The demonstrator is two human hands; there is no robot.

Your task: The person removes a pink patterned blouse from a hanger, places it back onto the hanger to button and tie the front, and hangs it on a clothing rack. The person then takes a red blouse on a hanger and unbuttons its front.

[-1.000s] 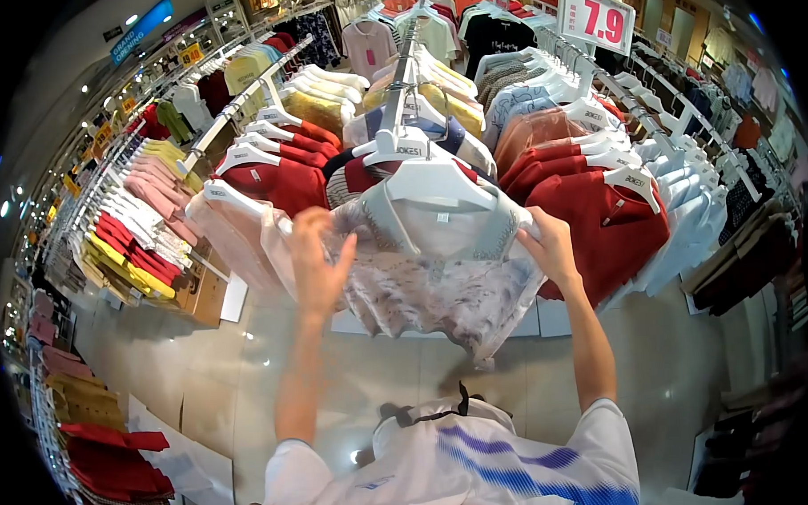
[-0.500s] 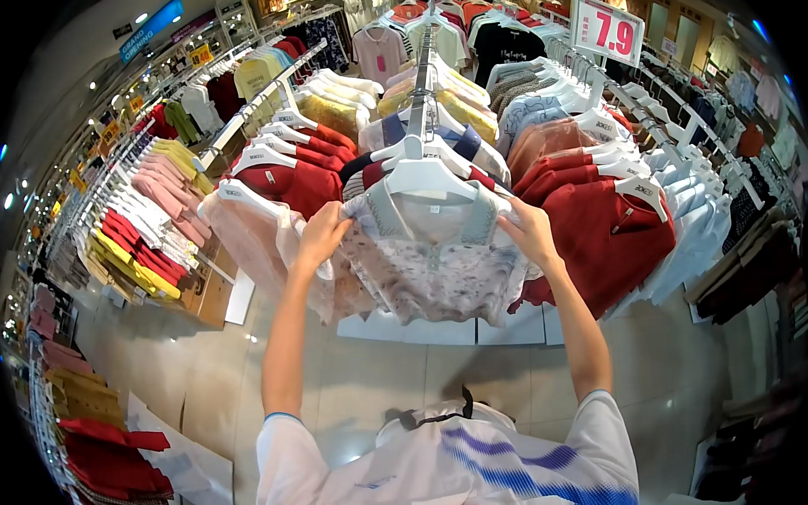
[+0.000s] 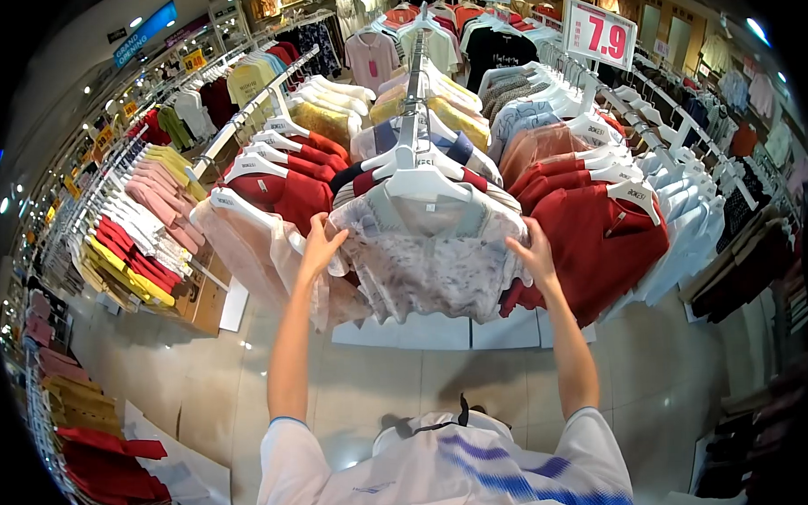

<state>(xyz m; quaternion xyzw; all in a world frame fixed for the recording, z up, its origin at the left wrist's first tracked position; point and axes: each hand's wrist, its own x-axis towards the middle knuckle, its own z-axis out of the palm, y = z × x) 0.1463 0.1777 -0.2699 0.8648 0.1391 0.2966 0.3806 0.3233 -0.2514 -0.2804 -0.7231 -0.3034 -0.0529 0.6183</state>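
Observation:
A pale floral blouse (image 3: 431,269) with a grey-blue collar hangs facing me on a white hanger (image 3: 428,182) at the front end of the middle rail. My left hand (image 3: 322,246) is at the blouse's left shoulder and sleeve edge, its fingers bent around the fabric. At the opposite sleeve is my right hand (image 3: 536,252), with thumb and fingers on the cloth's edge. The blouse is spread between both hands. Striped and dark garments hang right behind it.
Red tops (image 3: 600,246) hang close on the right, beside pale blue shirts (image 3: 688,234). Sheer pink garments (image 3: 253,249) hang at the left, near my left forearm. A 7.9 price sign (image 3: 599,34) stands above the right rail. White boards (image 3: 442,333) lie below the blouse.
My left hand, blurred and apart from the blouse at first, has come to its shoulder. Both hands have since slid outward and down to the sleeves, and the blouse hangs flatter.

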